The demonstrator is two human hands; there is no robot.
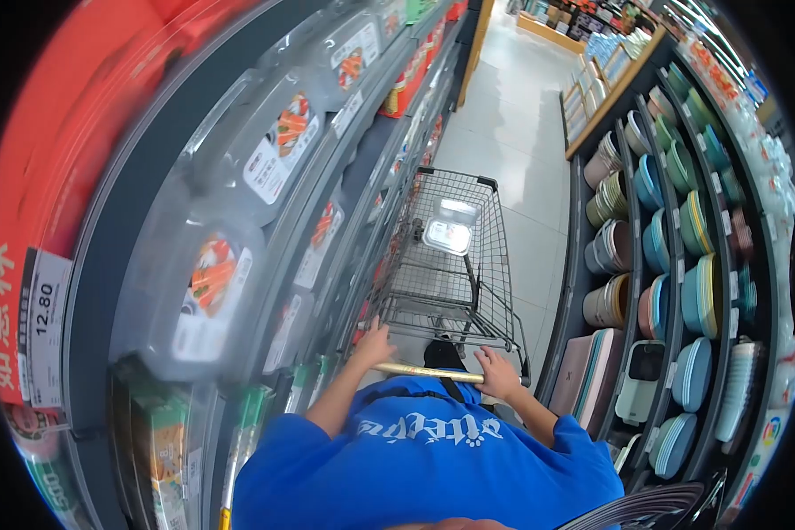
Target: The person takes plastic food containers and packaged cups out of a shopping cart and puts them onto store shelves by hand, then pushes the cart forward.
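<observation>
A wire shopping cart (510, 265) stands ahead of me in the aisle. Its yellowish handle bar (428, 373) runs across in front of my blue shirt. At the bar's left end my left hand (373, 344) is closed on it, close to the shelf. My right hand (499, 374) holds the right end, its fingers partly bent over the bar. Inside the cart lies a clear rectangular container (448, 237) with a shiny lid, far from both hands.
Shelves with clear plastic containers (283, 150) and a price tag (49, 305) line the left side closely. To the right, a rack holds stacked bowls (698, 296), bins (608, 247) and trays (583, 375). Tiled floor (495, 132) stretches ahead towards more displays.
</observation>
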